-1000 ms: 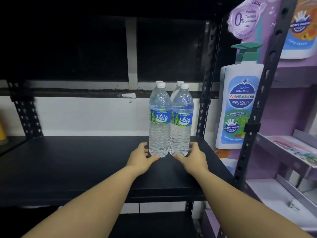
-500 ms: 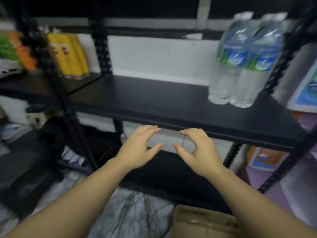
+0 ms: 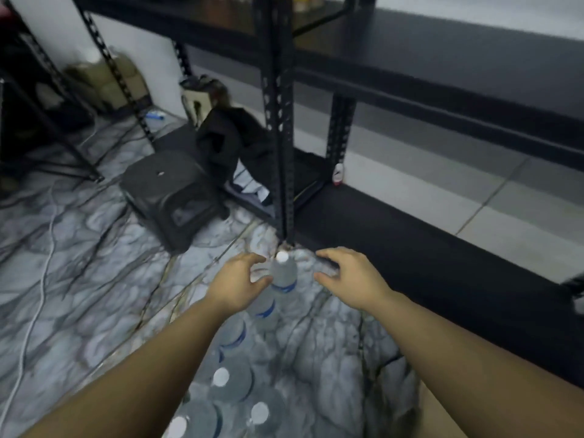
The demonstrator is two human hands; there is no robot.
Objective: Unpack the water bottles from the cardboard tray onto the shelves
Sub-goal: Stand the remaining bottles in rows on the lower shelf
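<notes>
Both your hands are down over the pack of water bottles (image 3: 234, 384) on the marble floor (image 3: 79, 279), just off the foot of the black shelf post (image 3: 278, 121). Your left hand (image 3: 235, 284) has its fingers loosely curled with the thumb right by the far bottle (image 3: 283, 273), maybe brushing it, too blurry to say; your right hand (image 3: 352, 279) hangs spread on the other side, clearly apart from it, holding nothing. The bottles all stand upright, white caps pointing up at you, long axis vertical, and a strip of cardboard tray (image 3: 442, 418) shows at the bottom right edge. They look full, so expect some weight, and that thin clear plastic will probably flex and slip if you squeeze the middle. I'd wrap around the body just under the shoulder, near the blue label, and keep them vertical on the way up to the shelf (image 3: 458, 67) at upper right.
</notes>
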